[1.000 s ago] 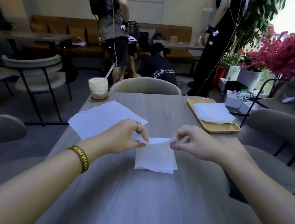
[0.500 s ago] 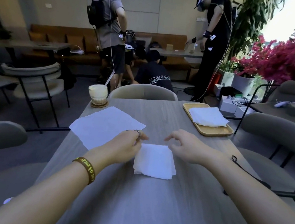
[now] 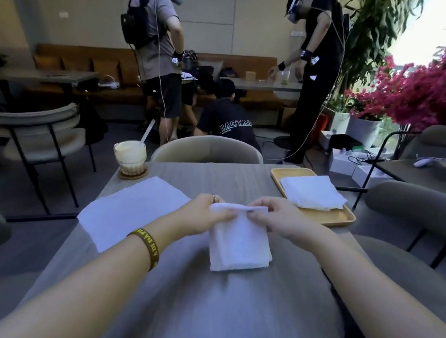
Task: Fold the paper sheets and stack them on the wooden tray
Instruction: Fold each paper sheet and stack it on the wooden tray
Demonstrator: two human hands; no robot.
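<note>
On the grey table [image 3: 222, 326] in front of me, here's the count: one table, three lots of white paper, one tray, two hands at work. Biggest of the paper is the flat unfolded sheet [image 3: 129, 213] at my left, and whether more lie under it I cannot tell; my left forearm crosses its near right corner. At centre is the folded sheet [image 3: 239, 245], a soft, thick rectangle with its near edge on the table and its far edge lifted. My left hand [image 3: 207, 212] pinches that far edge at the left corner and my right hand [image 3: 280, 220] pinches it at the right, fingers of both curled onto the paper. Far right sits the wooden tray [image 3: 346, 219], pale and rimmed, with a folded stack [image 3: 313, 191] lying on it, just beyond my right hand. Far left stands one glass of creamy drink [image 3: 129, 155] with a straw. Smallest are a lettered wristband [image 3: 145, 246] and one ring [image 3: 213, 197], both on my left.
</note>
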